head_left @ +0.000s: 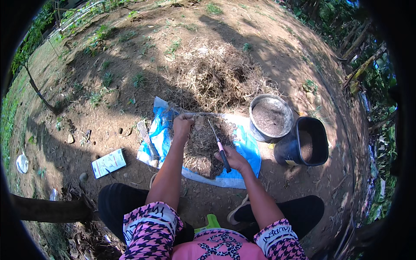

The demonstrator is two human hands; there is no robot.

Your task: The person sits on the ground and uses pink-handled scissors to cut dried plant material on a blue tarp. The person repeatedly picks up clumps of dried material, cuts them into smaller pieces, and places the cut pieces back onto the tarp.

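Note:
A blue and white plastic sheet (248, 138) lies on the ground before me, with dry plant matter and soil (203, 146) heaped on it. My left hand (183, 125) is closed at the far side of the heap, its fingertips pinched together near a light brown bit; what they grip is too small to tell. In my right hand (232, 158) is a slim tool with a pink and black handle (222, 152), its narrow metal blade pointing up and left over the heap. A flat-bladed hand tool (149, 141) rests on the sheet's left part.
Beyond the sheet is a large pile of dry grass (221, 74). At the right stand a round grey pot of soil (271, 115) and a black bucket (287, 149) with soil inside. A printed white packet (109, 163) lies left. A thick branch (48, 208) is at lower left.

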